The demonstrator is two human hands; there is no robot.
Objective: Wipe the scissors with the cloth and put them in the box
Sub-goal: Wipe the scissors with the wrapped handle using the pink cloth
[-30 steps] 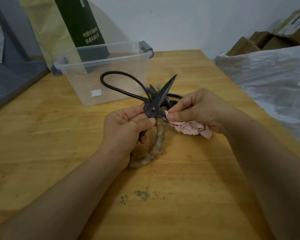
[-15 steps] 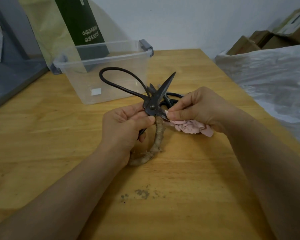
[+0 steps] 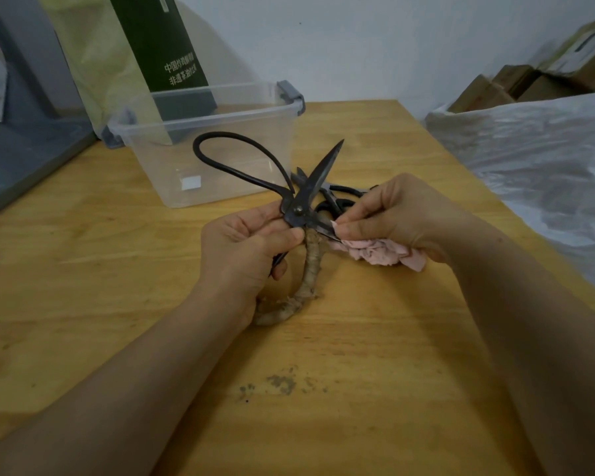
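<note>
My left hand (image 3: pixel 244 249) grips the open scissors (image 3: pixel 299 204); my right hand (image 3: pixel 399 218) pinches the pink cloth (image 3: pixel 382 254) onto 1 blade.

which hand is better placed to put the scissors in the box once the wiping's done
Left, probably. The left hand grips the scissors at the pivot and sits nearer the clear plastic box; the right hand pinches the pink cloth against a blade.

box (image 3: pixel 220 159) at table (image 3: pixel 83 269) rear, scissors (image 3: pixel 303 201) before it, cloth (image 3: pixel 382 252) right of scissors
</note>
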